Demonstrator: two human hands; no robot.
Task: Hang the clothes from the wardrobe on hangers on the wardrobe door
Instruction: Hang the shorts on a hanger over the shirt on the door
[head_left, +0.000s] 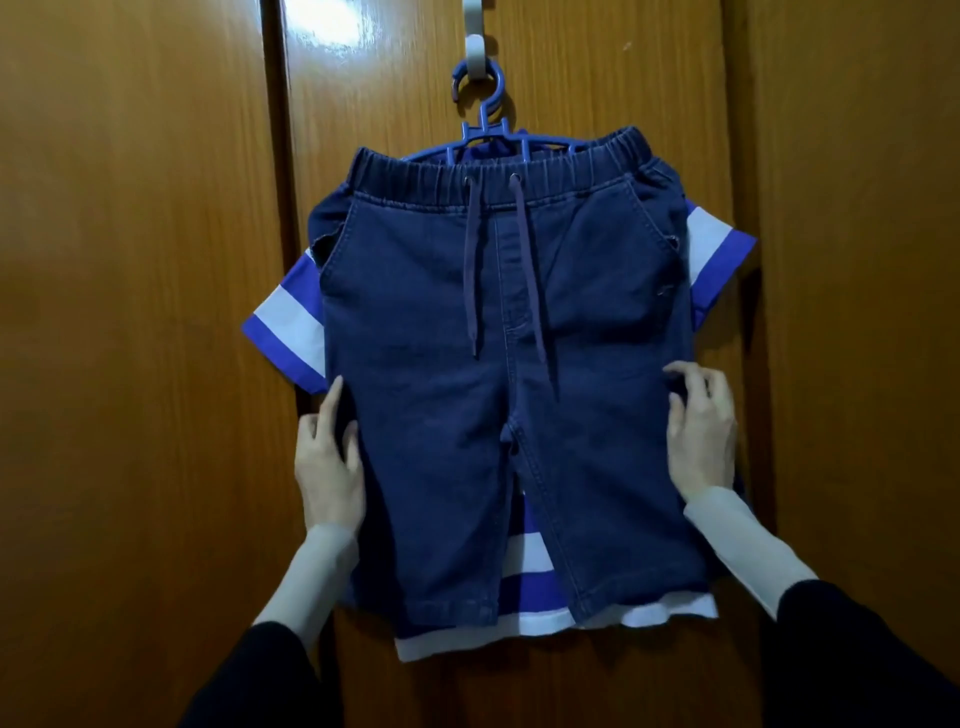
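Dark blue denim shorts (498, 364) with a drawstring hang on a blue plastic hanger (485, 122) from a white hook (475, 52) on the wooden wardrobe door (571, 67). Behind them hangs a blue and white striped shirt (283, 332), its sleeves and hem showing. My left hand (330, 452) lies with straight fingers against the left edge of the shorts. At the right edge my right hand (698, 431) touches the cloth with loosely bent fingers.
A vertical gap (275, 208) runs between the door panels to the left of the clothes. More wooden panelling (857, 312) fills the right side. My arms reach up from the bottom of the view in pale cuffs and dark sleeves.
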